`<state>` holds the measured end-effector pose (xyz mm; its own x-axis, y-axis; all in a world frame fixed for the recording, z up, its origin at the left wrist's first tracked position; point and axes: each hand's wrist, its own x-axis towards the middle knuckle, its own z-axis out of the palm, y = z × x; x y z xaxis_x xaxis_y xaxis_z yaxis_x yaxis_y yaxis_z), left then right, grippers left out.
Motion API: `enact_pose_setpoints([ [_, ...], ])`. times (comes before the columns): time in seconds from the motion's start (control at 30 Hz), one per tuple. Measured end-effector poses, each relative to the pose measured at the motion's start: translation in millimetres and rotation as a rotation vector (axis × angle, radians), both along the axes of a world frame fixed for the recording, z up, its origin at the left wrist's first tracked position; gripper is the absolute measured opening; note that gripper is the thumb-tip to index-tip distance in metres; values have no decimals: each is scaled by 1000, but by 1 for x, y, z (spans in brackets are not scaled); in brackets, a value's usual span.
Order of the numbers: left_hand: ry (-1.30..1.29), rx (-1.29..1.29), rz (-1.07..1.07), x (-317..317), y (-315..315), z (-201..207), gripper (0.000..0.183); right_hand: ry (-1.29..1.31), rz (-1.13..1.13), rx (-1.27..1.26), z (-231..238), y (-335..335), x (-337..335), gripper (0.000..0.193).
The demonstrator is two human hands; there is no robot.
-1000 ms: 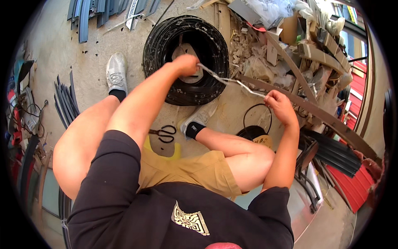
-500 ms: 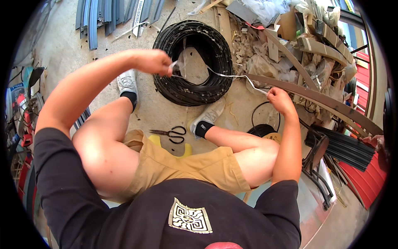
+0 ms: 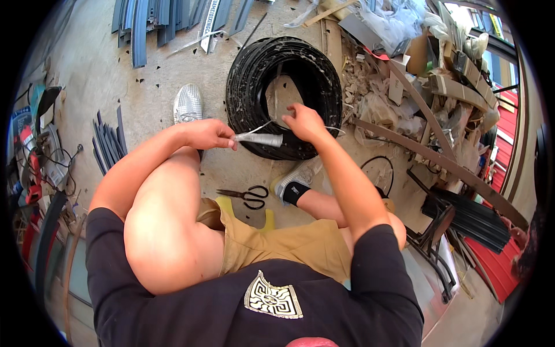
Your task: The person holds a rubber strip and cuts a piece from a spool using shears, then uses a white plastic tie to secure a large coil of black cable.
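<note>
1. Where the black coil [image 3: 248,75] lies on the floor [image 3: 156,110], a white strip [image 3: 263,125] crosses its near-left side, and white material also shows at its right edge.
2. Lower than 0.5 s ago, the left hand [image 3: 214,135] has its grip closed on 1 end of a pale roll [image 3: 263,139], which reaches across the coil's near-left edge.
3. The right hand [image 3: 303,122] has come in from beyond the coil's right side to above its near rim; I cannot tell whether its grip holds anything.
4. With both hands nearer each other, the strip no longer stretches far right, so handling seems to centre on the near side.
5. Scissors [image 3: 239,194] lie apart from the coil.
</note>
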<state>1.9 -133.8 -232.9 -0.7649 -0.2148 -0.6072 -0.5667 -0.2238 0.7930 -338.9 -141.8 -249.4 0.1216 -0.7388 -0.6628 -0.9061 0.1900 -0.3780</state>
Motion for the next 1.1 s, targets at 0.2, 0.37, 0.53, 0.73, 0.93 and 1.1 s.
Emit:
enact_pose_setpoints([
  [0.2,86,124,62,9,9,-26,28,-198,-642,63,-134,-4,51,46],
  [0.37,154,159,130,12,9,-29,27,-39,-769,-46,-129,6,49,36],
  [0.53,180,150,108,8,8,-29,26,7,-482,217,-129,13,25,35],
  [0.73,247,145,145,5,7,-32,25,-510,-842,191,-103,9,11,23],
  [0.93,120,12,-12,12,15,-55,24,-700,-983,323,-15,-27,5,24],
  [1.1,-4,-68,90,31,12,-61,24,-521,-659,262,70,-55,18,28],
])
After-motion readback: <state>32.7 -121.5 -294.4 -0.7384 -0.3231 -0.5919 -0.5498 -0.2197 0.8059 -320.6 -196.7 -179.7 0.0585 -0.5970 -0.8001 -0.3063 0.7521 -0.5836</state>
